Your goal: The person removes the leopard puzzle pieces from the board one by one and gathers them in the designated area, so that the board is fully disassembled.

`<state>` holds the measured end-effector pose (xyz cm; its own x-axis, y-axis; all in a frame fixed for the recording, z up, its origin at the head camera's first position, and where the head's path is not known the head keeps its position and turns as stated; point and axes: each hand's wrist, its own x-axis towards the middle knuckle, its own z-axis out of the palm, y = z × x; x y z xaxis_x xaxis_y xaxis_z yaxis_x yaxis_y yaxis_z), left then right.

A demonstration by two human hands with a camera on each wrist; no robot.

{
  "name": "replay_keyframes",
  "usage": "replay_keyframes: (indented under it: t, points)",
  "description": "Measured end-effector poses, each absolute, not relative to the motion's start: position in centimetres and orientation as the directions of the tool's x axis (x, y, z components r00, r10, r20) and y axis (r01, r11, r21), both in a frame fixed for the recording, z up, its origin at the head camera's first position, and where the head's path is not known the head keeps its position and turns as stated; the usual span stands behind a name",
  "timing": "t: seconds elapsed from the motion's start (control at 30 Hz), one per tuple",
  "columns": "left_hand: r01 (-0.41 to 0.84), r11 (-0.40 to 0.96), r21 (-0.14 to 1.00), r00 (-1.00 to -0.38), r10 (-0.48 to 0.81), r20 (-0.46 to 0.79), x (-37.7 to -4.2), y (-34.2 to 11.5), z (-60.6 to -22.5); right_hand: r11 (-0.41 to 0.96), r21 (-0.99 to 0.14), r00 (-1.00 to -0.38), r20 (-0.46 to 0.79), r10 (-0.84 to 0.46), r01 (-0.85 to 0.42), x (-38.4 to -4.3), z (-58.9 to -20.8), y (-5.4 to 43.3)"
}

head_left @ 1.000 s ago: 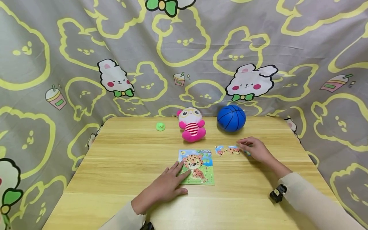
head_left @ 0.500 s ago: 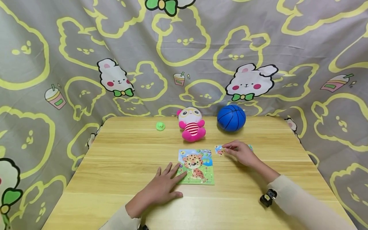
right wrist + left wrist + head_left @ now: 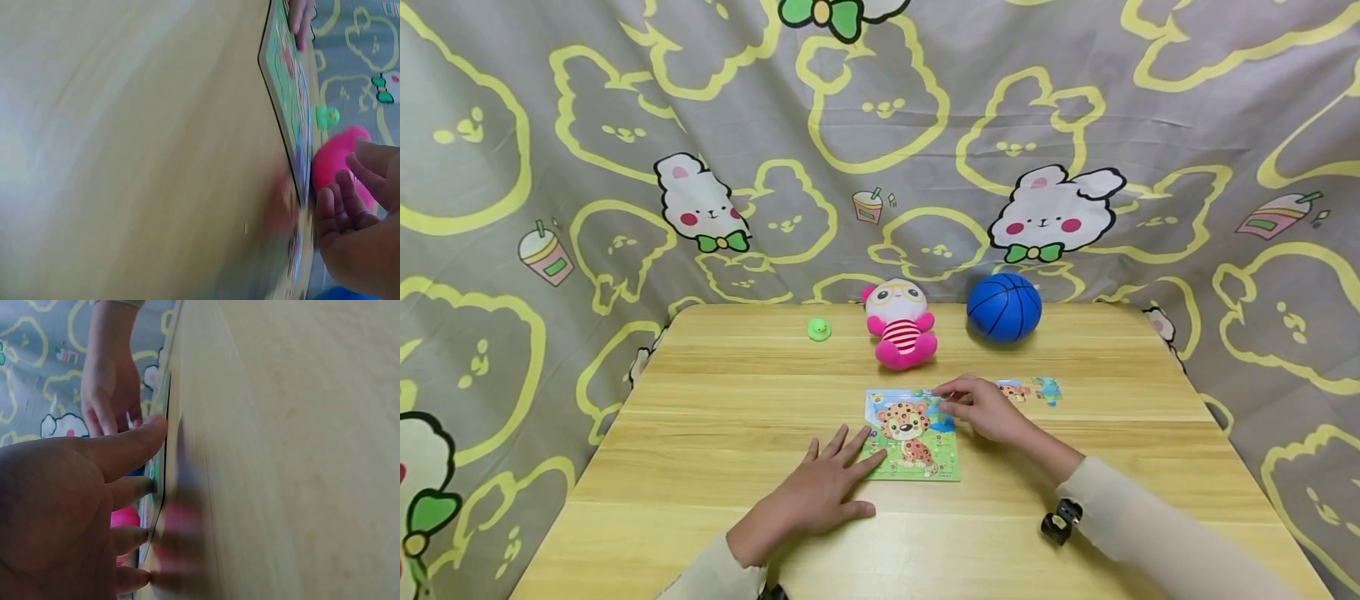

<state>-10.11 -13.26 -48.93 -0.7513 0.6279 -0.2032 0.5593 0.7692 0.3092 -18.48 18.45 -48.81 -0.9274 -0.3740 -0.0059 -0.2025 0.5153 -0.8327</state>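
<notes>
Taking the leopard puzzle board [image 3: 917,437] as clock centre, person at 6: it's lying flat on the table [image 3: 700,450], roughly square to the person, likely for easy reach by both hands. Left hand [image 3: 823,489] is resting at 8 o'clock, fingers straight and spread, gripping nothing; its forefinger is lying over the board's left edge, apparently steadying it.

Right hand [image 3: 987,408] is hanging at 2 o'clock, fingers bent, tips over the board's corner. Can't tell if it's pinching a piece; neither head nor right wrist view is showing one clearly.

Near loose piece [image 3: 1013,390] and far loose piece [image 3: 1048,392] are lying in a row beyond that hand, also 2 o'clock, probably for right-hand access.

Panda plush [image 3: 901,327] at 12, blue ball [image 3: 1003,308] at 1, green duck [image 3: 818,330] at 11 are sitting farther back, presumably keeping out of the way.
</notes>
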Motion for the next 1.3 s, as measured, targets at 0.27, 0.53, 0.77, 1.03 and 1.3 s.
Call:
replay_keyframes:
  t: [0.27,0.53,0.77,1.03,1.3]
  points:
    - [0.564,0.77,0.297,-0.745,0.63,-0.218,-10.3,-13.3,-48.9,0.507,-0.826,-0.904,0.006,-0.428,-0.245,-18.1,-49.1,15.5]
    - [0.568,0.773,0.282,-0.743,0.629,-0.23,-10.2,-13.3,-48.7,0.492,-0.821,-0.882,0.03,-0.47,-0.29,-17.5,-49.4,13.1]
    - [0.572,0.771,0.279,-0.741,0.632,-0.227,-10.1,-13.2,-48.6,0.503,-0.806,-0.882,0.049,-0.469,-0.312,-17.1,-50.2,11.7]
    - [0.57,0.772,0.28,-0.741,0.631,-0.232,-10.1,-13.2,-48.6,0.547,-0.777,-0.892,0.04,-0.451,-0.311,-17.1,-50.6,11.1]
    - [0.575,0.77,0.275,-0.737,0.634,-0.234,-10.2,-13.2,-48.7,0.607,-0.73,-0.883,-0.013,-0.47,-0.313,-17.3,-50.4,10.9]
